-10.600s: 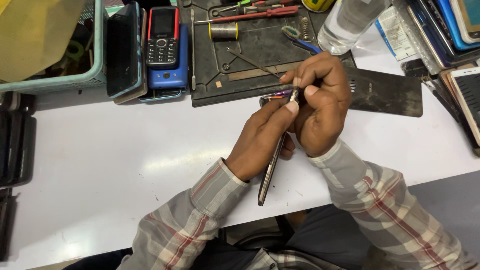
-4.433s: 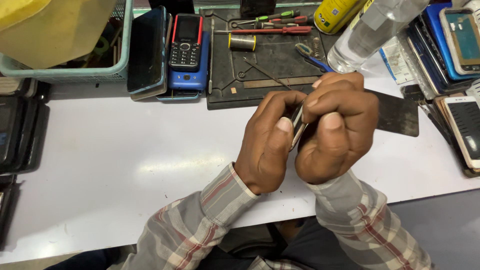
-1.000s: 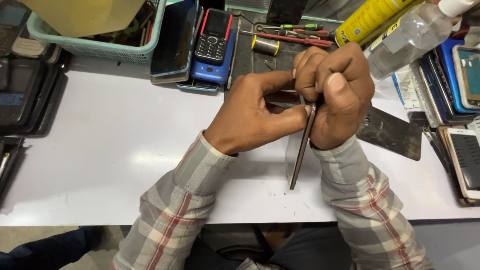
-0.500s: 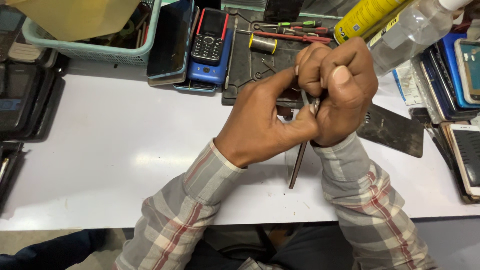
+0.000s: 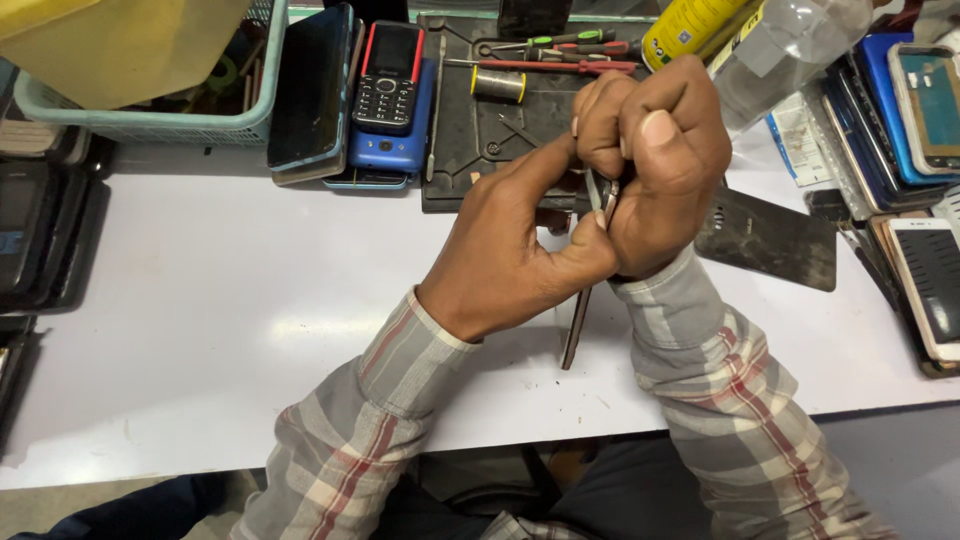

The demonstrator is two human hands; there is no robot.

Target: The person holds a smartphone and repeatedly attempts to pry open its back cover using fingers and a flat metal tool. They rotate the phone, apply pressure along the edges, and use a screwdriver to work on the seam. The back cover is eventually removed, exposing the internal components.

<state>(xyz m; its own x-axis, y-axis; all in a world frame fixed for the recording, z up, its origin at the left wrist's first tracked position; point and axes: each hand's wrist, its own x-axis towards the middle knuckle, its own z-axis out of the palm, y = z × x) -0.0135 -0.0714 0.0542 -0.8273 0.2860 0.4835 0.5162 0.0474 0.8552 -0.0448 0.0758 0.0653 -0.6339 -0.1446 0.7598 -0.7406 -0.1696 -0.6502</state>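
Both hands (image 5: 600, 215) clamp fingers on the thin phone (image 5: 578, 318) held edge-on over the counter (image 5: 230, 330) — pry gently; brace steadily.

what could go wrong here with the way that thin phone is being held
Both hands, left hand and right hand, clamp the thin dark phone edge-on above the white table. Squeezing or prying could bend or crack it. A slip might drop it onto the table, or jab a finger. The spray bottle stands close behind and could be knocked over.

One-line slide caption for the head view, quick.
Both hands, left hand and right hand, grip a thin phone edge-on above the white table.
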